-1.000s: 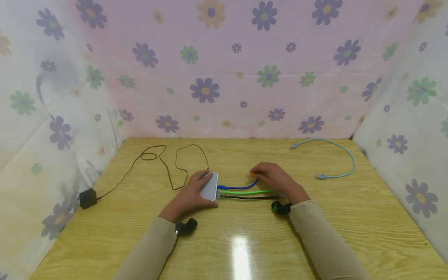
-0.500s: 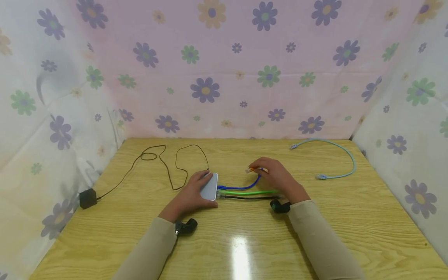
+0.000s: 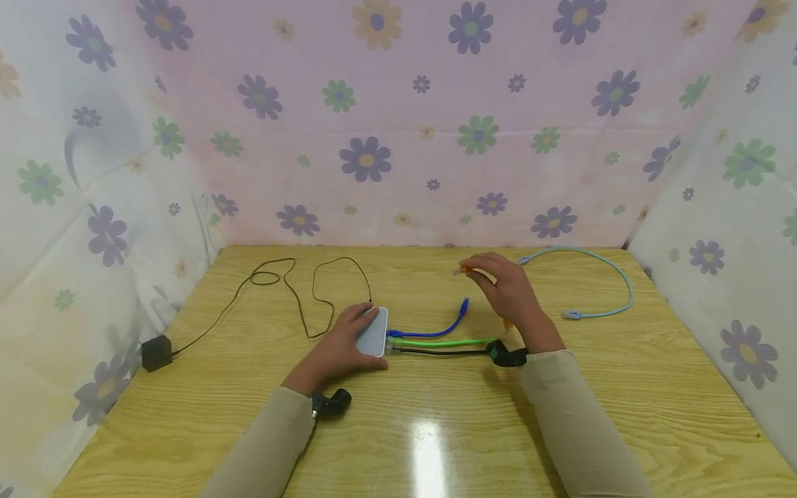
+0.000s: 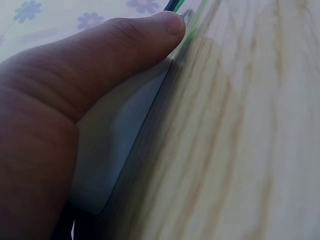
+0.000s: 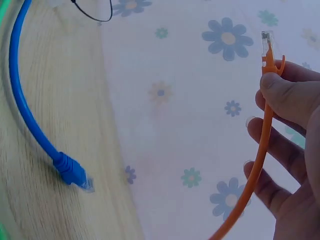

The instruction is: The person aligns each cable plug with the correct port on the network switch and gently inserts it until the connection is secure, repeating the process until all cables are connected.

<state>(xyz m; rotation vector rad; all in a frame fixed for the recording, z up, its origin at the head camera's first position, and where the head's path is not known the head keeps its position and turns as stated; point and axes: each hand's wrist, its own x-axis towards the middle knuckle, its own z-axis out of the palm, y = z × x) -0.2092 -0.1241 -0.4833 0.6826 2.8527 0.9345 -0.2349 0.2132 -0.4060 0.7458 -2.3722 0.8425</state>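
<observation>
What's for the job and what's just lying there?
Likely job:
- orange cable in the right hand
- white box in the left hand
- blue cable, green cable, black cable
- adapter, apparently wired to the white box

Likely lying about:
- light blue cable, untouched

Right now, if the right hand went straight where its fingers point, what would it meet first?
Perhaps the thin black cord across the yellowish wooden table; the right hand looks raised, though, so it might pass above. Depth is unclear.
</observation>
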